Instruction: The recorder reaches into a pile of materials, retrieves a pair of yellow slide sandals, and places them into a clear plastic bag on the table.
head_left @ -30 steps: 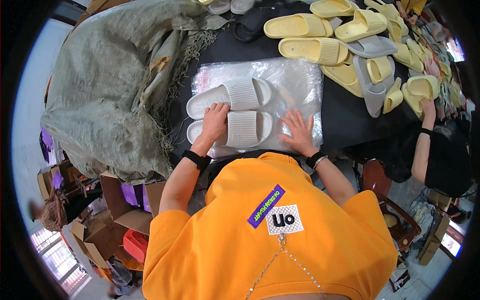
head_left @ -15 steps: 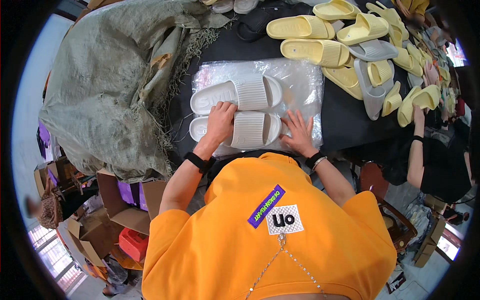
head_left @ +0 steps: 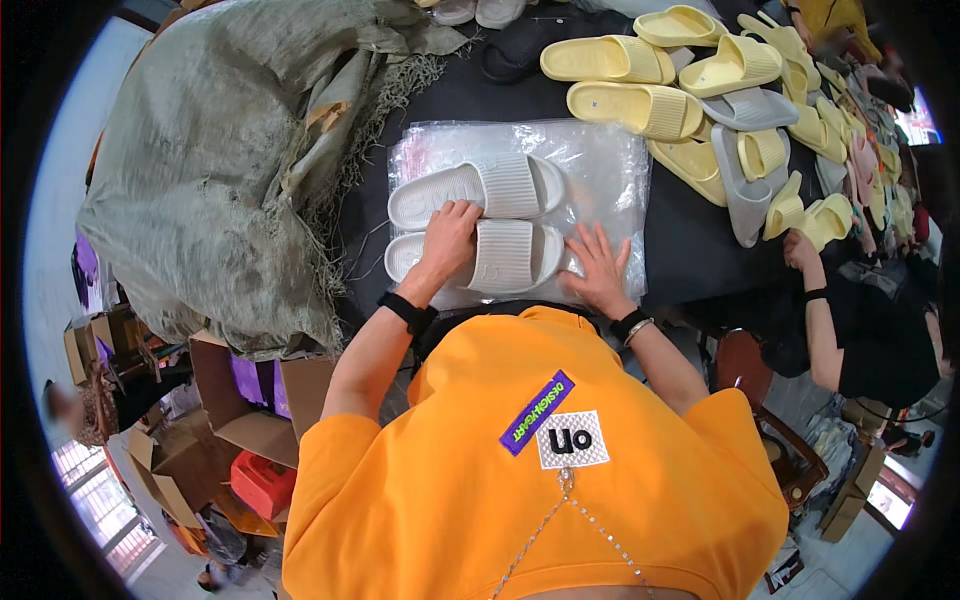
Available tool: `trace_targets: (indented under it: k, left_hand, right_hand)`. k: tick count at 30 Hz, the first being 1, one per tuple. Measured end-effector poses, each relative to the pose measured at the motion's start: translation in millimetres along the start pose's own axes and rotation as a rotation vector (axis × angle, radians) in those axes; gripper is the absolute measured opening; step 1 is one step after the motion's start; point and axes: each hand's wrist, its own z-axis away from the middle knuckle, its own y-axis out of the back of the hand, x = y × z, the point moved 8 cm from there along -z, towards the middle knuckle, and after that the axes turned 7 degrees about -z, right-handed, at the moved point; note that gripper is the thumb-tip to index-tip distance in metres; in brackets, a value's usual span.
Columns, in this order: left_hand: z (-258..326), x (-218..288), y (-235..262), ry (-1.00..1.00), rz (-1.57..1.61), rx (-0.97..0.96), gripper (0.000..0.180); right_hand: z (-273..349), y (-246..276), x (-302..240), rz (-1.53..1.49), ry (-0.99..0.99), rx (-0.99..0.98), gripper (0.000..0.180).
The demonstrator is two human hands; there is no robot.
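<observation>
A pair of pale grey slide sandals lies side by side, the far slide (head_left: 438, 196) and the near slide (head_left: 503, 256) both with ribbed straps and their toes to the right. My left hand (head_left: 450, 240) is closed on the pair, its fingers curled over the inner edges beside the straps. Under the slides is a stack of clear plastic bags (head_left: 605, 170). Just right of the toes, my right hand (head_left: 600, 268) lies on the bags with its fingers spread, holding nothing.
Yellow slides (head_left: 640, 108) and grey slides (head_left: 742, 190) are heaped on the black table at right. A co-worker's hand (head_left: 800, 250) is by the heap's near edge. A frayed grey-green woven sack (head_left: 220, 170) bulks at left. Below it stands an open cardboard box (head_left: 255, 435).
The grey slides have shifted very slightly, with my left hand still on them. My right hand stays spread on the bags. The co-worker's hand at right has moved left.
</observation>
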Motion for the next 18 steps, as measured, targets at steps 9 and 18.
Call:
trace_targets:
  k: [9, 18]
  left_hand:
    - [20.3, -57.0, 18.1, 0.103, 0.038, 0.13, 0.025]
    - [-15.6, 9.4, 28.9, -0.045, 0.072, 0.217, 0.02]
  right_hand:
    - [2.6, 1.7, 1.8, -0.033, 0.003, -0.017, 0.055]
    - [2.4, -9.5, 12.5, 0.012, 0.026, 0.029, 0.061]
